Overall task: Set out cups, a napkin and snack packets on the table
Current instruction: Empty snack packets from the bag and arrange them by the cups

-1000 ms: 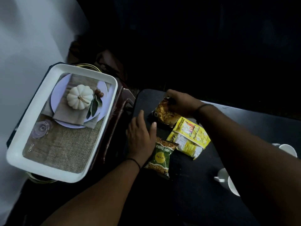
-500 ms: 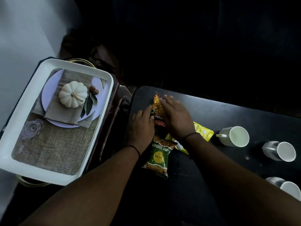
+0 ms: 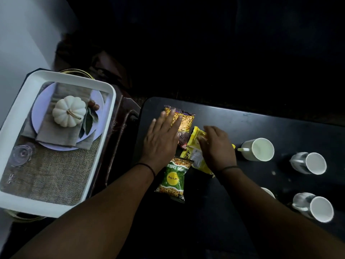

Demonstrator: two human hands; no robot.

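Note:
Snack packets lie at the left end of the black table (image 3: 252,126). My left hand (image 3: 160,143) rests flat, fingers straight, on the left side of an orange packet (image 3: 186,120). To its right, my right hand (image 3: 218,146) curls its fingers on the top one of two overlapping yellow packets (image 3: 195,135). A green packet (image 3: 173,181) lies nearer to me, between my wrists, untouched. Three white cups lie on their sides at the right: one (image 3: 260,149) close to my right hand, one (image 3: 311,163) farther right, one (image 3: 317,207) near the front. My right forearm partly hides another cup (image 3: 268,192).
A white tray (image 3: 111,116) sits left of the table on a dark stand. Its base shows a white pumpkin (image 3: 69,111) on a plate with a grey cloth and burlap. A pale wall is at the far left. Beyond the table all is dark.
My left hand has slid from beside the orange packet onto it and flattened. My right hand has left the orange packet and moved right onto the yellow packets.

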